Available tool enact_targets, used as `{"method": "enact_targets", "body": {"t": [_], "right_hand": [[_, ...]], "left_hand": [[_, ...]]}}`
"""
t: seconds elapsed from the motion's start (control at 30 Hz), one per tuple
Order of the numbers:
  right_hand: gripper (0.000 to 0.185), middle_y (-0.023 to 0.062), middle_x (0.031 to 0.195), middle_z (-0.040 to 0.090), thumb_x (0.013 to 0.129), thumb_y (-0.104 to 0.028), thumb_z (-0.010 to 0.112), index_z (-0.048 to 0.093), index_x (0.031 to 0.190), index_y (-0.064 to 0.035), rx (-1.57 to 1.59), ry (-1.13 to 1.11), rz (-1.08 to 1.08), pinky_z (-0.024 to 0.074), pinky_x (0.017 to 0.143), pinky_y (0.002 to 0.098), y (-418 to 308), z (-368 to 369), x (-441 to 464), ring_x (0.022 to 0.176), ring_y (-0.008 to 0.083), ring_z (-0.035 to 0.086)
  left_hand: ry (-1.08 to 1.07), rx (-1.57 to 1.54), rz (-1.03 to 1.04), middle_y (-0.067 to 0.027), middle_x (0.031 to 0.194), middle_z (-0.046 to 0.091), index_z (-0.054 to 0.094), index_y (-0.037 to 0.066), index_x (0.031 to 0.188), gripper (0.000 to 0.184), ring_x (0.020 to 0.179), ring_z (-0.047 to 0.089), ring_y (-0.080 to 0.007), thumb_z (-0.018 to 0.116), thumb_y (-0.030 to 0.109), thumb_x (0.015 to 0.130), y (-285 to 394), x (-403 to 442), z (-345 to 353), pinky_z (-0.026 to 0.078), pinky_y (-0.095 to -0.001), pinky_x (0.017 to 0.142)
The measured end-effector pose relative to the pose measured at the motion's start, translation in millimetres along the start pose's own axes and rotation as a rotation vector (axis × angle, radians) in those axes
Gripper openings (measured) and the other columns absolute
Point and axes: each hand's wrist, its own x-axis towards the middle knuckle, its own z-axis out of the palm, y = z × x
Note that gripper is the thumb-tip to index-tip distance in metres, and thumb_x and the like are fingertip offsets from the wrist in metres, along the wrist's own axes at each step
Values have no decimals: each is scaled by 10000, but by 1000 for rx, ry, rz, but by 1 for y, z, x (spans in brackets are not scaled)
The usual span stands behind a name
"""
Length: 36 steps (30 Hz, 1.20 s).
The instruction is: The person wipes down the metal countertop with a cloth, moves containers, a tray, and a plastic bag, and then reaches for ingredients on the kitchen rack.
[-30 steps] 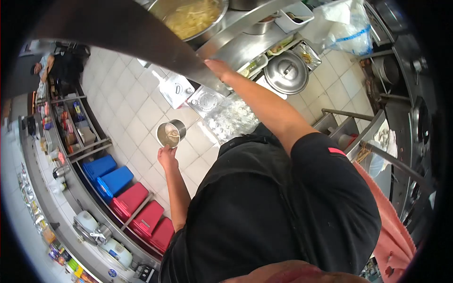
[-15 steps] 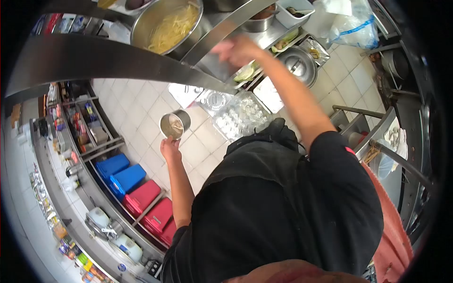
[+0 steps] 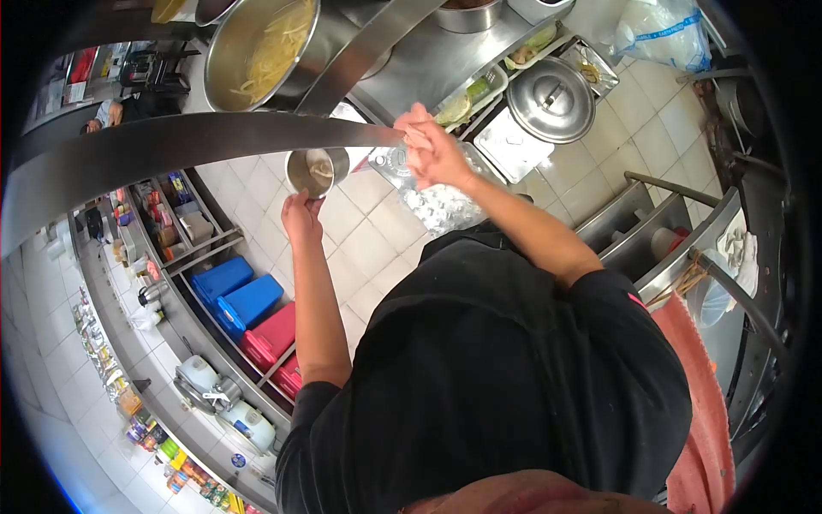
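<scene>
My left hand (image 3: 302, 218) grips the rim and side of a small round steel pot (image 3: 339, 170). Inside it lie a pale piece of food (image 3: 320, 167) and some brownish contents I cannot name. To its right is my right hand (image 3: 438, 158), raised beside the end of a curved metal bar, fingers curled. Pale pinkish shapes show at its fingertips; whether they are all fingers or partly food I cannot make out. Below and behind that hand sits a clear plastic bag or wrap with white contents (image 3: 438, 208).
A large steel pot (image 3: 221, 81) with pale yellow strips stands on the steel counter (image 3: 411, 73). Trays of green vegetables (image 3: 473, 98), a lidded round pan (image 3: 550, 100) and a white lid (image 3: 511, 144) line its edge. Curved metal bars (image 3: 214, 141) cross the view. Blue bins (image 3: 248, 304) stand left.
My right hand has come back from over the counter towards my body, nearer the small pot. My left hand still holds the pot. The camera view has shifted.
</scene>
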Motion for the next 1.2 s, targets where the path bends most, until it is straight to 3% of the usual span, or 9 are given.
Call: {"method": "enact_targets", "body": {"t": [0.1, 0.23, 0.33, 0.5, 0.7, 0.87, 0.93, 1.07, 1.2], "right_hand": [[475, 128, 1339, 535, 867, 39, 497, 474, 1326, -82, 481, 137, 382, 488, 985, 322, -5, -40, 21, 1244, 237, 536], [509, 97, 1096, 623, 848, 63, 474, 472, 1337, -81, 222, 87, 94, 576, 696, 304, -5, -32, 22, 825, 156, 658], [422, 104, 980, 641, 886, 1, 542, 505, 1299, -74, 220, -294, 435, 530, 461, 288, -49, -40, 3, 655, 163, 651], [427, 121, 915, 646, 913, -67, 614, 453, 1307, -36, 188, -63, 674, 519, 420, 319, -57, -74, -16, 587, 166, 629], [484, 123, 911, 668, 901, -144, 693, 436, 1285, 1, -98, 28, 614, 556, 606, 327, -38, -129, -48, 686, 164, 646], [405, 69, 764, 642, 921, -126, 606, 471, 1297, -58, 213, -30, 880, 475, 385, 293, -83, -120, -52, 520, 144, 595], [415, 60, 738, 635, 916, -104, 573, 472, 1318, -77, 307, -42, 825, 441, 336, 279, -88, -111, -51, 482, 138, 578], [443, 67, 806, 655, 891, -65, 541, 501, 1332, -47, 291, -119, 654, 554, 525, 297, -117, -104, -30, 645, 162, 651], [578, 207, 1177, 600, 869, -5, 493, 368, 1433, 12, 314, -312, 392, 556, 867, 352, -140, -88, -10, 1001, 278, 649]], "left_hand": [[-72, 9, 18, -119, 873, 609, 516, -29, 927, 50, 754, 659, -224, 562, -10, 918, 16, 14, 32, 620, -403, 738], [-161, 15, 26, -103, 896, 629, 552, -6, 942, 54, 765, 667, -223, 594, 11, 913, 32, 15, 85, 617, -389, 720], [-268, -2, 20, -89, 897, 645, 575, 21, 957, 87, 784, 682, -229, 630, 3, 891, 42, 8, 122, 615, -379, 714], [-668, 5, 13, -173, 957, 671, 591, -37, 986, 159, 814, 704, -298, 654, 76, 894, -2, 90, 128, 607, -426, 817], [-529, 313, 68, -203, 920, 657, 621, -112, 980, 163, 828, 692, -299, 631, -13, 852, -9, 68, 206, 611, -381, 752], [-605, 23, -86, -209, 1168, 600, 546, -95, 1123, 222, 1096, 619, -302, 533, 71, 976, -1, 68, 234, 538, -411, 954], [-782, 275, 297, -196, 1225, 570, 540, -68, 1168, 248, 1153, 583, -315, 544, 109, 994, -6, 82, 223, 513, -441, 988], [-579, -243, 7, -142, 1184, 598, 585, -16, 1101, 184, 1089, 598, -309, 590, 127, 987, -8, 55, 174, 533, -501, 917], [-462, -115, 20, -159, 1265, 579, 548, 23, 1145, 264, 1137, 555, -286, 487, 258, 1041, -32, -36, 125, 492, -517, 980]]}}
